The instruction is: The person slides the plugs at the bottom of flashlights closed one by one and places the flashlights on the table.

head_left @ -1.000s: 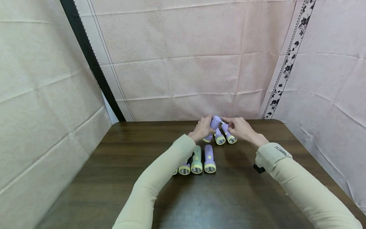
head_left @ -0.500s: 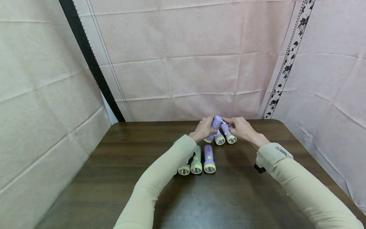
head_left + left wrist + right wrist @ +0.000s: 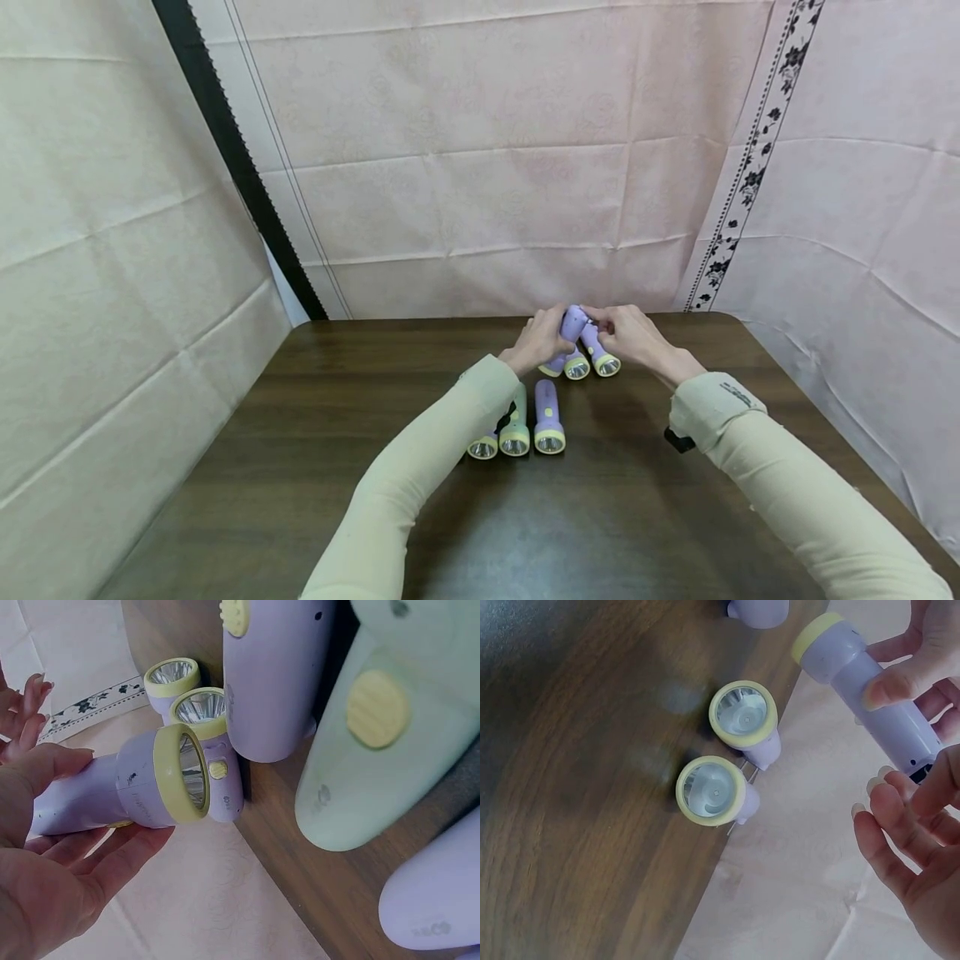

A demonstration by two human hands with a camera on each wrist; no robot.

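Observation:
My left hand (image 3: 536,340) grips a purple flashlight (image 3: 885,712) with a yellow rim, its thumb on one side of the barrel and fingers underneath. The flashlight tilts, lens end toward the table and tail raised. At its dark tail end is my right hand (image 3: 922,855), a bent digit right at the tail and the other fingers loosely curled beside it. Two more purple flashlights, one (image 3: 577,367) just below the held one and another (image 3: 600,350) near my right fingers, lie lens forward. Thin metal prongs (image 3: 751,774) show behind these two.
Nearer on the brown wooden table (image 3: 675,517) is a row with a purple flashlight (image 3: 547,408), a green flashlight (image 3: 515,433) and another purple flashlight (image 3: 482,448), partly hidden by my left sleeve (image 3: 427,467). Pale cloth (image 3: 480,183) hangs behind the table and along both sides.
My left hand and the held flashlight have shifted slightly right, toward my right hand. Its tail now sits closer under the right fingers. The other flashlights have stayed put.

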